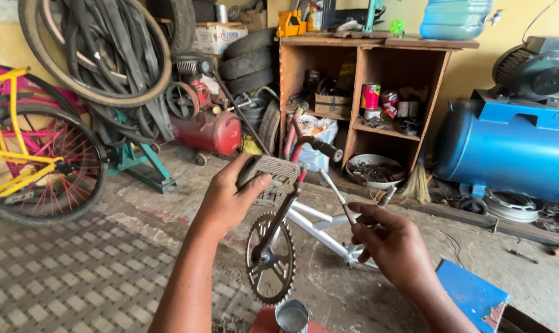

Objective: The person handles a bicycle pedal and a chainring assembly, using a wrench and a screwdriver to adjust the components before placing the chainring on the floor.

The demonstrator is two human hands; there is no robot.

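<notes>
Left hand (227,200): we close it over the pedal (268,179), thumb across the ribbed face and fingers wrapped behind; the hold looks full and firm.
Right hand (393,243): we pinch a thin metal tool (338,196) between thumb and fingers, its shaft slanting up and left toward the pedal; its tip is too small to identify.
Pedal: grey, blocky, with a gridded tread. We judge it rigid and easy to hold, since the tread resists slipping. It sits at the upper end of the crank (278,222), near the middle of the view.
Crank: a dark stiff arm running down from the pedal to the chainring (270,258). We judge it heavy for its length and unbending.
Chainring: a toothed steel disc, worn and dull. We keep our fingers off the teeth; they look sharp, perhaps greasy.
Best hold: we take the pedal body or the plain crank arm, never the toothed rim.
Frame (319,231): white tubes lie behind the chainring, on the floor. Whether the crank is mounted in it we cannot tell.
Can (291,316): a small open metal tin stands just below the chainring.
Shelf (378,80): a wooden unit with tins stands well behind.
Tank (507,151): a blue compressor vessel lies at the right.
</notes>
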